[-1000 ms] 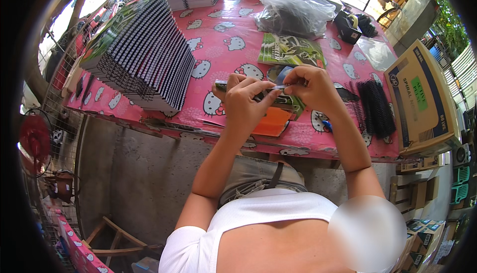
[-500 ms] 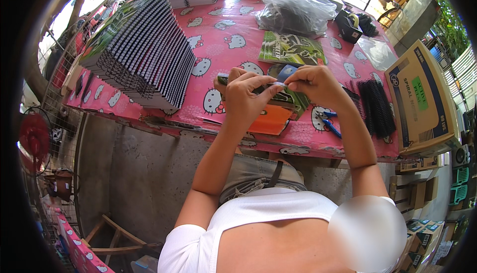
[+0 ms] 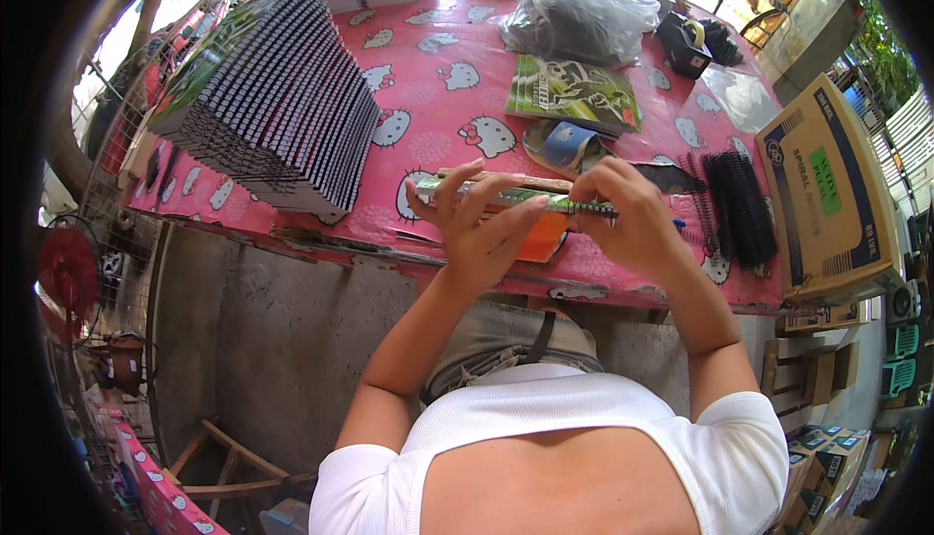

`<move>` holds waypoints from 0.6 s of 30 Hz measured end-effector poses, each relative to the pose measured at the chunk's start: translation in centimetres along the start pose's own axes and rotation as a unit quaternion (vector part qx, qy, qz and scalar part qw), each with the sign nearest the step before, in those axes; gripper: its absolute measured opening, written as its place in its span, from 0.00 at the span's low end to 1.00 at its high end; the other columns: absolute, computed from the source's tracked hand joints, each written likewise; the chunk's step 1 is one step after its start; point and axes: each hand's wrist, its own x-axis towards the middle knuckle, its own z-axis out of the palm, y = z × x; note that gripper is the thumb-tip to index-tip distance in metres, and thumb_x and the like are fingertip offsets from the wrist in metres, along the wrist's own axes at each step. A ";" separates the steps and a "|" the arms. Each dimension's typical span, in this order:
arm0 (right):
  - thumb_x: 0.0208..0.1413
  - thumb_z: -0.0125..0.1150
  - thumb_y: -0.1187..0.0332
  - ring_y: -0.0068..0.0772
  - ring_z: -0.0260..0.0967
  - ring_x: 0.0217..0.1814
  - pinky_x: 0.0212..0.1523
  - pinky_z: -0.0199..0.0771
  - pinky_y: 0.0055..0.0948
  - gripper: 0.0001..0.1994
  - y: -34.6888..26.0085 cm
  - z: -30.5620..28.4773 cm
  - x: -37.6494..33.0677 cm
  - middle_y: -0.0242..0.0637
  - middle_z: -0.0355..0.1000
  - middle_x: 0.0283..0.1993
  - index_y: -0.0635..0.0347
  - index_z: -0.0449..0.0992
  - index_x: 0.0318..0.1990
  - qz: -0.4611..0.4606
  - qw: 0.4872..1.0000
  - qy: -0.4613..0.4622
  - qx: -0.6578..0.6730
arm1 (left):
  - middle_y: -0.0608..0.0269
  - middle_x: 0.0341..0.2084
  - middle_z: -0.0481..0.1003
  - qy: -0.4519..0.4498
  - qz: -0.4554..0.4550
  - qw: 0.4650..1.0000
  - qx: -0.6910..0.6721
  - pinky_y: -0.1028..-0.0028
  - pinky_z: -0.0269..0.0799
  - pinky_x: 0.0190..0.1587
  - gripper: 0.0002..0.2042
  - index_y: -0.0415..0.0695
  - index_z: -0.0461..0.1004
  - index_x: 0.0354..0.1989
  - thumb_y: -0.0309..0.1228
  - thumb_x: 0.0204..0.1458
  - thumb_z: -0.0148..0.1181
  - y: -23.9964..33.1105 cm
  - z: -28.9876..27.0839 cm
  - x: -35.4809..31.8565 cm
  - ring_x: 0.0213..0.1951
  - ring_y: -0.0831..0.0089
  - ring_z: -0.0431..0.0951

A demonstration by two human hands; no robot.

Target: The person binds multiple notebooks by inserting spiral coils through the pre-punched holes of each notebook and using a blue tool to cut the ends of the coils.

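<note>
A notebook [image 3: 506,196] with a green cover is held on edge near the table's front, its punched side up. My left hand [image 3: 477,231] steadies its left part, thumb and fingers on either side and the fingers partly spread. At the notebook's right end, my right hand [image 3: 630,216] has its fingers closed around a black spiral binding coil [image 3: 590,208], which runs along the punched edge. An orange sheet or cover [image 3: 541,240] shows below, between my hands. Behind them lies a curved blue and grey object [image 3: 564,143] whose kind I cannot make out.
A tall stack of spiral notebooks [image 3: 277,97] stands at left. Green covers [image 3: 572,92], a plastic bag [image 3: 579,15] and a tape dispenser [image 3: 684,46] are farther back. Black coils [image 3: 739,209] and a carton [image 3: 832,195] sit at right. A blue handle [image 3: 678,225] shows beside my right hand.
My hands have come lower and a little nearer to me, with the notebook tilted so its punched edge shows. The right hand has moved to its right end, where a black coil now shows.
</note>
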 end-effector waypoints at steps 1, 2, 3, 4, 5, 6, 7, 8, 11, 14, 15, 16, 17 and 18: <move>0.37 0.64 0.79 0.45 0.66 0.39 0.39 0.66 0.39 0.13 0.0 0.6 -0.7 0.40 0.66 0.32 0.60 0.71 0.34 -0.012 1.000 0.014 -0.007 | 0.75 0.38 0.76 0.011 0.026 0.999 0.020 0.65 0.51 0.60 0.08 0.59 0.82 0.32 0.31 0.42 0.67 0.0 -0.1 -0.6 0.52 0.67 0.66; 0.37 0.64 0.79 0.45 0.66 0.39 0.39 0.66 0.39 0.13 -0.1 1.2 -1.2 0.40 0.66 0.32 0.60 0.71 0.34 -0.009 1.000 0.013 -0.005 | 0.74 0.40 0.76 0.023 0.053 0.997 0.042 0.65 0.52 0.60 0.08 0.59 0.82 0.32 0.30 0.43 0.66 -0.1 -0.1 -1.2 0.53 0.66 0.64; 0.37 0.63 0.79 0.45 0.66 0.39 0.39 0.66 0.39 0.13 -0.1 1.7 -1.6 0.40 0.66 0.32 0.60 0.71 0.34 -0.024 0.999 0.041 -0.023 | 0.74 0.40 0.75 0.029 0.057 0.998 -0.001 0.65 0.55 0.59 0.09 0.59 0.82 0.34 0.29 0.44 0.64 -0.4 0.1 -1.6 0.54 0.63 0.63; 0.37 0.62 0.80 0.45 0.66 0.39 0.39 0.66 0.40 0.13 -0.2 2.1 -2.0 0.40 0.66 0.33 0.60 0.71 0.34 -0.040 0.996 0.069 -0.040 | 0.74 0.40 0.75 0.026 0.055 0.998 -0.001 0.65 0.55 0.59 0.09 0.59 0.82 0.34 0.29 0.44 0.64 -0.5 0.0 -2.1 0.54 0.63 0.63; 0.36 0.62 0.80 0.45 0.65 0.38 0.38 0.66 0.40 0.14 -0.2 2.3 -2.1 0.39 0.65 0.32 0.59 0.71 0.34 -0.040 0.995 0.080 -0.046 | 0.74 0.40 0.76 0.025 0.065 0.998 0.010 0.65 0.56 0.58 0.08 0.58 0.82 0.34 0.29 0.44 0.64 -0.5 0.0 -2.1 0.54 0.63 0.63; 0.36 0.62 0.80 0.45 0.65 0.38 0.38 0.66 0.40 0.14 -0.3 2.4 -2.3 0.39 0.65 0.32 0.59 0.71 0.34 -0.038 0.995 0.080 -0.046 | 0.74 0.39 0.76 0.023 0.075 0.997 0.021 0.65 0.58 0.57 0.08 0.56 0.82 0.33 0.29 0.44 0.64 -0.5 0.0 -2.2 0.53 0.62 0.63; 0.36 0.62 0.80 0.45 0.65 0.37 0.38 0.66 0.40 0.14 -0.3 2.5 -2.4 0.39 0.65 0.32 0.59 0.71 0.34 -0.034 0.994 0.091 -0.052 | 0.74 0.39 0.76 0.023 0.074 0.997 0.021 0.65 0.58 0.57 0.08 0.56 0.82 0.33 0.29 0.44 0.64 -0.5 0.0 -2.2 0.53 0.62 0.63; 0.36 0.62 0.80 0.45 0.65 0.37 0.38 0.66 0.40 0.14 -0.3 2.6 -2.5 0.39 0.65 0.31 0.58 0.72 0.34 -0.030 0.993 0.102 -0.057 | 0.74 0.38 0.76 0.017 0.086 0.996 0.016 0.66 0.60 0.56 0.08 0.55 0.82 0.33 0.28 0.44 0.64 -0.6 0.0 -2.2 0.53 0.62 0.63; 0.36 0.61 0.81 0.44 0.66 0.37 0.38 0.66 0.39 0.14 -0.3 2.8 -2.4 0.39 0.66 0.31 0.58 0.73 0.34 -0.028 0.992 0.114 -0.047 | 0.75 0.37 0.76 0.006 0.096 0.995 0.003 0.67 0.62 0.53 0.07 0.53 0.82 0.33 0.28 0.44 0.63 -0.6 -0.1 -2.1 0.53 0.63 0.64; 0.36 0.61 0.81 0.43 0.66 0.36 0.37 0.67 0.38 0.12 -0.3 2.8 -2.3 0.38 0.67 0.30 0.58 0.74 0.33 -0.027 0.991 0.120 -0.042 | 0.75 0.36 0.76 0.006 0.094 0.996 -0.010 0.68 0.64 0.51 0.08 0.52 0.82 0.33 0.27 0.44 0.63 -0.7 0.0 -1.9 0.51 0.63 0.65; 0.36 0.61 0.81 0.43 0.66 0.36 0.37 0.67 0.38 0.12 -0.3 2.9 -2.2 0.38 0.67 0.30 0.58 0.74 0.33 -0.026 0.992 0.120 -0.043 | 0.75 0.36 0.76 0.011 0.095 0.995 -0.015 0.68 0.65 0.50 0.08 0.52 0.82 0.34 0.27 0.43 0.64 -0.7 0.1 -1.9 0.50 0.64 0.66; 0.36 0.62 0.81 0.43 0.66 0.35 0.36 0.67 0.37 0.12 -0.3 2.9 -2.1 0.38 0.67 0.30 0.59 0.74 0.32 -0.037 0.990 0.132 -0.039 | 0.75 0.36 0.76 0.011 0.094 0.995 -0.016 0.68 0.65 0.50 0.08 0.52 0.82 0.34 0.27 0.43 0.64 -0.7 0.1 -1.8 0.50 0.64 0.66; 0.36 0.62 0.82 0.43 0.66 0.35 0.35 0.68 0.37 0.11 -0.2 3.0 -2.0 0.38 0.68 0.29 0.59 0.75 0.31 -0.048 0.988 0.145 -0.033 | 0.75 0.36 0.77 0.012 0.089 0.996 -0.025 0.69 0.66 0.49 0.10 0.52 0.82 0.34 0.26 0.42 0.64 -0.6 0.2 -1.7 0.48 0.65 0.66; 0.36 0.62 0.82 0.43 0.66 0.35 0.35 0.68 0.37 0.11 -0.2 3.1 -1.9 0.38 0.68 0.29 0.59 0.75 0.31 -0.048 0.988 0.145 -0.033 | 0.75 0.36 0.77 0.014 0.083 0.996 -0.033 0.70 0.66 0.47 0.11 0.52 0.82 0.34 0.25 0.41 0.64 -0.6 0.3 -1.6 0.45 0.66 0.67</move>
